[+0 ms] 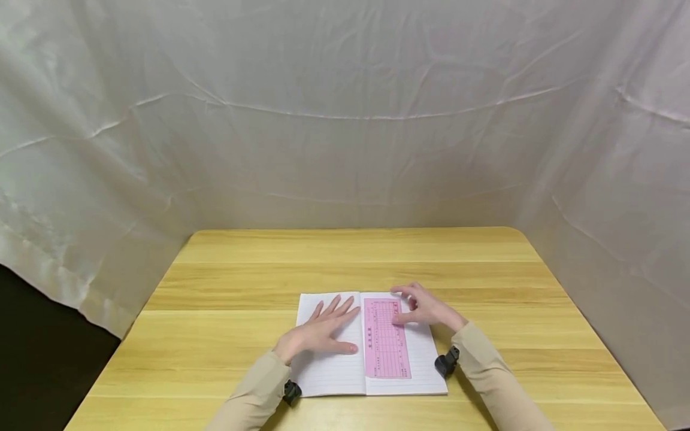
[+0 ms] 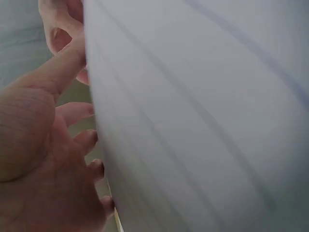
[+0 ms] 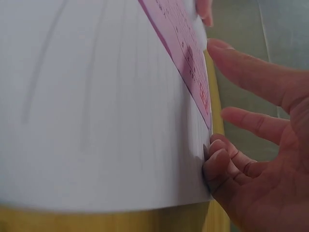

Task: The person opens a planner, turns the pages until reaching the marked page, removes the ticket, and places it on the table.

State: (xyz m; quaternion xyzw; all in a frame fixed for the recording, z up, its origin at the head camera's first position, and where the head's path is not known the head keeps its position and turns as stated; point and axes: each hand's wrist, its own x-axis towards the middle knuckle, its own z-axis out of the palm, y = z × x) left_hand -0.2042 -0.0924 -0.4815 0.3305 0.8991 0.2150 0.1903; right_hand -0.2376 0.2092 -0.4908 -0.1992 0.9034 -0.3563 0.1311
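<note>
An open lined notebook (image 1: 334, 383) lies on the table. On its right page is a pink printed slip (image 1: 387, 341), laid lengthwise beside the fold. My left hand (image 1: 322, 333) rests on the left page with its fingers spread. Over the upper part of the right page is my right hand (image 1: 426, 306), its thumb tip at the slip's right edge and its index finger reaching to the page's top edge. In the right wrist view, thumb and index finger of the right hand (image 3: 260, 145) stand apart, while the other fingers bend against the page.
The wooden table (image 1: 215, 281) has rounded far corners. Pale fabric (image 1: 350, 149) hangs behind it and along both sides. A dark gap (image 1: 43, 347) shows at the lower left. Each wrist carries a small black camera band (image 1: 447, 361).
</note>
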